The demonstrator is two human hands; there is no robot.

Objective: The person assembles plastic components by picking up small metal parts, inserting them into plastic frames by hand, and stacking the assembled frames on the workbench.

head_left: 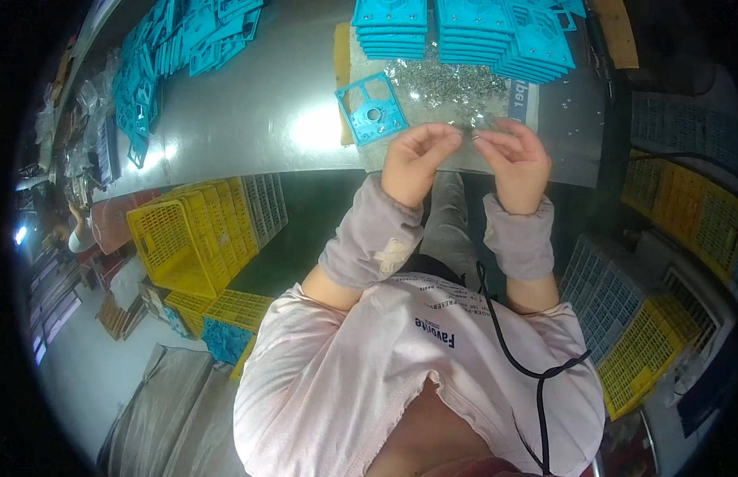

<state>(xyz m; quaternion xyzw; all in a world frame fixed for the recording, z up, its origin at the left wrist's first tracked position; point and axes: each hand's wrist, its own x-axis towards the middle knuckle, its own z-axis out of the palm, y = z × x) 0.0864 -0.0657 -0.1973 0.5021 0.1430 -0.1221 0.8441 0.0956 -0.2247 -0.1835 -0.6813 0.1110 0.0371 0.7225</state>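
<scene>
My left hand (416,163) is closed, thumb and forefinger pinched at the near edge of a pile of small shiny metal parts (444,83). What lies in that pinch is too small to make out. Close beside it, my right hand (518,163) is also pinched, with a tiny silvery metal part (475,137) showing at its fingertips. Just left of the pile, a blue plastic plate (359,119) with a round hole and cut-out openings lies flat and slightly turned. Neither hand touches it.
Stacks of blue plates (474,36) stand behind the metal parts. More blue plates (190,36) lie heaped at the far left of the metal table (249,127). Yellow crates (190,238) stand below left, other crates (635,334) at right. A black cable (504,342) hangs across my shirt.
</scene>
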